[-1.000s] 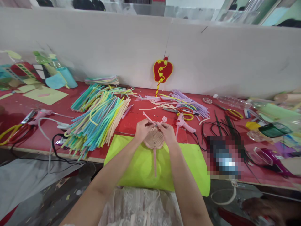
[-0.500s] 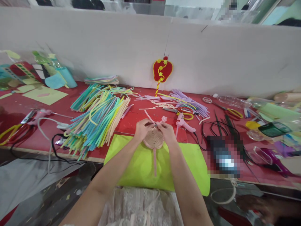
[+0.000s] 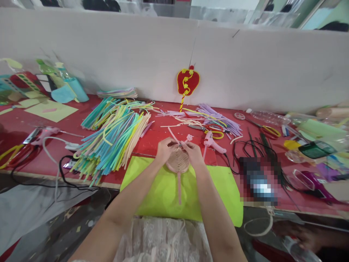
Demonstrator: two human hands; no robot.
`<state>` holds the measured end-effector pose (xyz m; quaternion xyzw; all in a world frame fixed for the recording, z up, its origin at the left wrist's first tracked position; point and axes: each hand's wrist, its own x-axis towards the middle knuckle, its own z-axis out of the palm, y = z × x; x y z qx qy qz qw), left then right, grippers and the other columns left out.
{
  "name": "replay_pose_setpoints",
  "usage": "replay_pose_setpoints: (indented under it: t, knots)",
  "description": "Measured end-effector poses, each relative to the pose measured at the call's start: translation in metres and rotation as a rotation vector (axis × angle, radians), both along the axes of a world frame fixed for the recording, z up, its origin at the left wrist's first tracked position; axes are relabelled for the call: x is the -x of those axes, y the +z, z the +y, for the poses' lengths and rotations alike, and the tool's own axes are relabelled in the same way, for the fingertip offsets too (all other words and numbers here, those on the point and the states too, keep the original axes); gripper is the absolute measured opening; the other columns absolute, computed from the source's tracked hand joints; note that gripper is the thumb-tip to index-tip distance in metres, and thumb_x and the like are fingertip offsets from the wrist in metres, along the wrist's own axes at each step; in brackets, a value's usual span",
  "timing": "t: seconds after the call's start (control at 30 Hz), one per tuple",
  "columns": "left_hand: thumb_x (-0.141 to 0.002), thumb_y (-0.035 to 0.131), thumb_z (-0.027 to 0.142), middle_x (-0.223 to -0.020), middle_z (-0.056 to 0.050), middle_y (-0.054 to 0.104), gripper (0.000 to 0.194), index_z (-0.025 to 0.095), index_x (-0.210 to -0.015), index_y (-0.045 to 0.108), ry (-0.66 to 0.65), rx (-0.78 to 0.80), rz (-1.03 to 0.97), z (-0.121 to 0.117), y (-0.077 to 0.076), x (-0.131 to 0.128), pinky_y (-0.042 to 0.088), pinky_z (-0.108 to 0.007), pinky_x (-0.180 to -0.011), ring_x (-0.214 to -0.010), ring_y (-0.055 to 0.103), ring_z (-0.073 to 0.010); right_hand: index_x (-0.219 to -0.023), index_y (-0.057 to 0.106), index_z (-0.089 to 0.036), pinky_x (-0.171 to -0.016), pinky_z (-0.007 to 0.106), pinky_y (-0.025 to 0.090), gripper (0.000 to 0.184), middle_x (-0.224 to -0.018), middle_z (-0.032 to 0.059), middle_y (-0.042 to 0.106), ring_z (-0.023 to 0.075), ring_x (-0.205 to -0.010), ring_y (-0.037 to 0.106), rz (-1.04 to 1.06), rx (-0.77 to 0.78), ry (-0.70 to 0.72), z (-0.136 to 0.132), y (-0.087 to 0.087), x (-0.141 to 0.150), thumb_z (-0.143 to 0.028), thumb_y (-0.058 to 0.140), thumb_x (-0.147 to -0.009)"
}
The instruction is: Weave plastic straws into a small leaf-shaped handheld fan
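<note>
My left hand (image 3: 165, 148) is closed in a pinch on a pale lilac pipe cleaner (image 3: 173, 134), whose free end points up and left. Close beside it, my right hand (image 3: 192, 150) pinches near the same spot, and a small pink curled flower (image 3: 189, 137) sticks up above its fingers. The fingertips hide where these pieces meet. Just below the hands is a round beige fan (image 3: 177, 162) made of pipe cleaners, with a pinkish handle (image 3: 179, 189) pointing toward me over a lime-green sheet (image 3: 152, 193). I cannot tell whether the fingers touch the fan.
Bundled pastel pipe cleaners (image 3: 114, 138) lie left, purple ones (image 3: 218, 116) behind. A red-and-yellow fan (image 3: 188, 83) stands against the white partition (image 3: 136, 54). Scissors (image 3: 215, 131), a pink glue gun (image 3: 214, 142) and cables sit right. Another person's hand (image 3: 291, 233) shows lower right.
My hands and the pieces in them keep nearly the same position. At lower right, the other person's hand has shifted, and more of a clear bottle shows there.
</note>
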<state>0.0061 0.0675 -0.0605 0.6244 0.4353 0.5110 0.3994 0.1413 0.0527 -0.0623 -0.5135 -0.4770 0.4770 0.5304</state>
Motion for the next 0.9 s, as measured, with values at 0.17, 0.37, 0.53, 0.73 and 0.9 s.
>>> replay_pose_setpoints:
  t: [0.17,0.37,0.53,0.73,0.9]
  knots:
    - [-0.068,0.064,0.031,-0.082,-0.004,0.065,0.020,0.016,-0.081,0.064,-0.044,0.026,-0.060,-0.002,0.003,-0.004,0.048,-0.026,-0.071,-0.077,0.061,-0.0142,-0.058,0.061,-0.017,-0.055,0.023,0.033,0.030,-0.053,-0.0037,0.050,0.0084,-0.053,0.043,0.027,0.007,-0.020,0.000,0.001,0.000,-0.046,0.064,-0.064]
    - [-0.067,0.064,0.030,-0.081,-0.003,0.065,0.023,0.016,-0.084,0.062,0.025,0.088,-0.199,0.003,0.001,-0.003,0.047,-0.025,-0.069,-0.076,0.060,-0.0137,-0.061,0.063,-0.017,-0.054,0.022,0.035,0.028,-0.056,-0.0021,0.054,0.0086,-0.054,0.045,0.058,-0.007,-0.038,0.003,0.000,0.002,-0.045,0.064,-0.064]
    - [-0.067,0.062,0.031,-0.070,-0.002,0.064,0.017,0.014,-0.072,0.062,0.088,0.121,-0.147,0.007,0.001,0.000,0.045,-0.024,-0.066,-0.067,0.059,-0.0129,-0.066,0.065,-0.017,-0.056,0.023,0.040,0.031,-0.065,0.0004,0.059,0.0100,-0.058,0.050,0.119,0.028,0.001,0.002,-0.001,0.003,-0.048,0.063,-0.065]
    - [-0.066,0.064,0.029,-0.070,-0.002,0.064,0.015,0.015,-0.070,0.062,0.075,0.118,-0.153,0.008,0.000,0.000,0.045,-0.024,-0.066,-0.068,0.059,-0.0129,-0.066,0.065,-0.017,-0.056,0.023,0.041,0.029,-0.065,0.0003,0.060,0.0096,-0.057,0.050,0.170,0.028,0.006,0.001,-0.001,0.005,-0.045,0.067,-0.062]
    - [-0.065,0.065,0.029,-0.073,-0.003,0.065,0.016,0.015,-0.072,0.063,0.051,0.113,-0.183,0.009,-0.004,-0.001,0.046,-0.026,-0.069,-0.070,0.060,-0.0139,-0.061,0.064,-0.016,-0.056,0.023,0.041,0.026,-0.060,-0.0002,0.059,0.0092,-0.056,0.050,0.198,0.021,-0.067,0.002,0.001,0.006,-0.041,0.070,-0.059]
